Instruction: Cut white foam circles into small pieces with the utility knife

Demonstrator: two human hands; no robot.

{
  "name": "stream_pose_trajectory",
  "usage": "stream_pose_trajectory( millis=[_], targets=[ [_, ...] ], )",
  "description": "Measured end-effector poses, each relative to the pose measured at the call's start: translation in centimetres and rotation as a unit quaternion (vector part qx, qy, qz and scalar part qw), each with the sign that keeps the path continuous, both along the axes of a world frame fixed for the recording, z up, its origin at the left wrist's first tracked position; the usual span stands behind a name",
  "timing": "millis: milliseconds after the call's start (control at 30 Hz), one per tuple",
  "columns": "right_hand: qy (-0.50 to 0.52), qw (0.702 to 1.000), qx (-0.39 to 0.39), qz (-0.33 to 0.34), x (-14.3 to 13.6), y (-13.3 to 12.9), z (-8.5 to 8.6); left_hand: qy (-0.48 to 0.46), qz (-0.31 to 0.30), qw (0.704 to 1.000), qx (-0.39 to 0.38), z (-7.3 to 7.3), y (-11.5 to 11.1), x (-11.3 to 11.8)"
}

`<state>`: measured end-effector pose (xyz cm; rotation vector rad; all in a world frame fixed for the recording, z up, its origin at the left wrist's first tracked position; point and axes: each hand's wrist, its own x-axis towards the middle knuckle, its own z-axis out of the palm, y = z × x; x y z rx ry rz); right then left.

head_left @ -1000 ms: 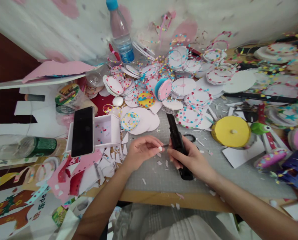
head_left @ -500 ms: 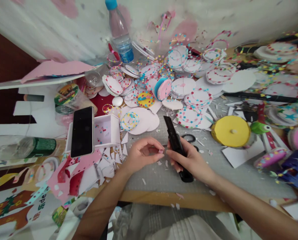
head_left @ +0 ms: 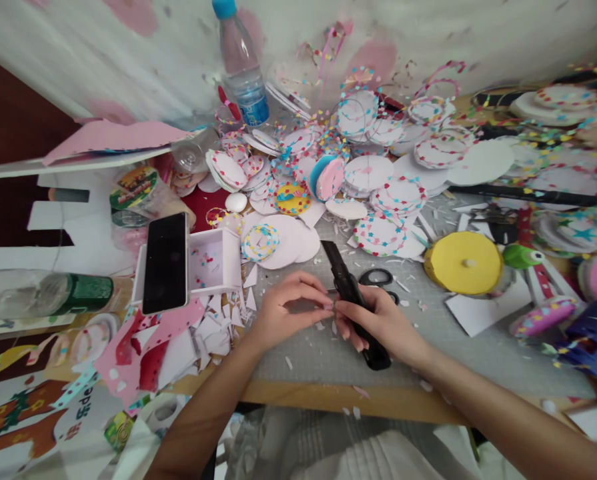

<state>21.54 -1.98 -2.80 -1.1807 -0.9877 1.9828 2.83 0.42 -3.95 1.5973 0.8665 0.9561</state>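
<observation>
My right hand (head_left: 378, 317) is wrapped round a black utility knife (head_left: 345, 283), whose blade end slants up and to the left. My left hand (head_left: 293, 303) is closed in a pinch, its fingertips almost meeting my right thumb. Whatever lies between those fingertips is too small to make out. Just behind the knife lie black-handled scissors (head_left: 377, 277), partly covered by my right hand. Both hands are above a grey cutting mat (head_left: 303, 360) strewn with small paper scraps.
White paper discs (head_left: 298, 237) and confetti-edged rounds (head_left: 381, 233) pile up behind my hands. A yellow round box (head_left: 463, 263) stands at right. At left are a phone (head_left: 165, 263), a small white box (head_left: 213, 260) and paper offcuts (head_left: 218, 333). A water bottle (head_left: 243, 67) stands at the back.
The knife has tilted slightly further left at its tip, and its butt end has shifted a little right. My left fingers have moved slightly closer to my right thumb.
</observation>
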Motion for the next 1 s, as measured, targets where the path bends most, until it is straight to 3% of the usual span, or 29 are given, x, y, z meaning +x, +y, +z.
stream_pose_trajectory(
  millis=[333,600,833,1000],
  targets=[
    [0.024,0.999,-0.026,0.011,0.07,0.11,0.10,-0.003,-0.018,1.000,-0.013,0.21,-0.19,0.01],
    [0.006,1.000,0.007,0.021,0.07,0.07,0.25,-0.134,-0.037,0.981,-0.134,-0.28,-0.41,0.23],
    [-0.030,0.999,0.027,0.003,0.05,0.15,0.45,-0.092,-0.028,0.971,-0.219,-0.13,-0.42,0.55],
    [-0.026,0.999,0.022,-0.017,-0.03,0.00,0.24,-0.104,-0.017,0.976,-0.192,-0.21,-0.28,0.46]
  ],
)
